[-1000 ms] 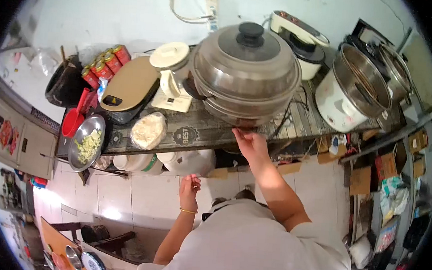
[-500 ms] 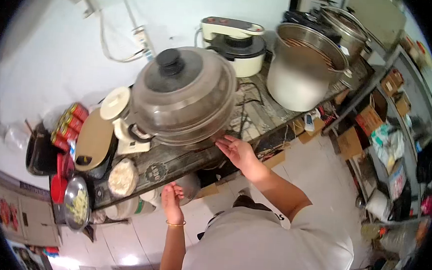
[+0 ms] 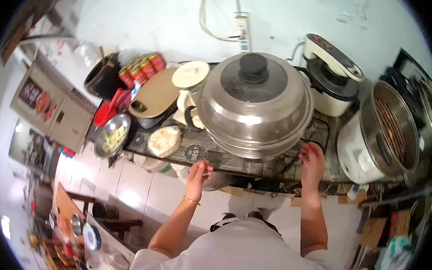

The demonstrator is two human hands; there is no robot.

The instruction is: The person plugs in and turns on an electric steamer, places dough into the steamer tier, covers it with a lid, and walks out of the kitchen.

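A large steel steamer pot (image 3: 211, 127) with a domed lid and black knob stands on the dark wood-patterned counter. My right hand (image 3: 312, 159) is just right of its base, over a black cable (image 3: 324, 136), fingers loosely bent and apart, holding nothing visible. At the counter's front edge my left hand (image 3: 199, 174) hovers with half-curled fingers and nothing visible in it. Closest to it are a printed round "BEST" mark on the counter and a bag of pale round flatbreads (image 3: 164, 141). A steel bowl of chopped pale-green vegetable (image 3: 114, 137) sits farther left.
To the left are a tan cutting board (image 3: 155, 94), a red ladle (image 3: 105, 113), red cans (image 3: 139, 72) and a black pot (image 3: 106, 76). A cream cooker (image 3: 330, 87) and a tall white pot (image 3: 364, 144) stand right. A power strip (image 3: 241, 31) hangs on the wall.
My view has swung left, so the counter's things appear farther right. My right hand has come away from the pot's lower edge. My left hand remains near the counter's front edge.
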